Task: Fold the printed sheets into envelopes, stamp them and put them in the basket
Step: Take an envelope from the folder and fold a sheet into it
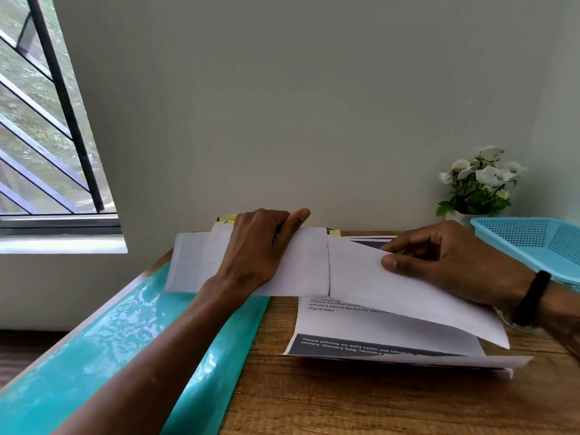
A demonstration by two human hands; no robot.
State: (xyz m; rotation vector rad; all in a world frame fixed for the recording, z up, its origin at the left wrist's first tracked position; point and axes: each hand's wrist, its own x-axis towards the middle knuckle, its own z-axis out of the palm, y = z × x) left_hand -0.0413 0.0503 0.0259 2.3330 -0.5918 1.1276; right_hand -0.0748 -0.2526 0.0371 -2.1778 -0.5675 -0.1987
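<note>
Basket [533,243] cut off at right edge; printed sheets [361,324] partly under folded paper [361,271].

**Paper, wood and plastic on the table**

The table [361,403] is matt brown wood with visible grain. On its left edge lies a glossy teal plastic sheet [103,350], rippled with window glare. The envelope [301,262] and folded sheet [408,293] above the table are smooth, matt white paper. At the table's right edge sits a light blue perforated plastic basket [530,240].
</note>
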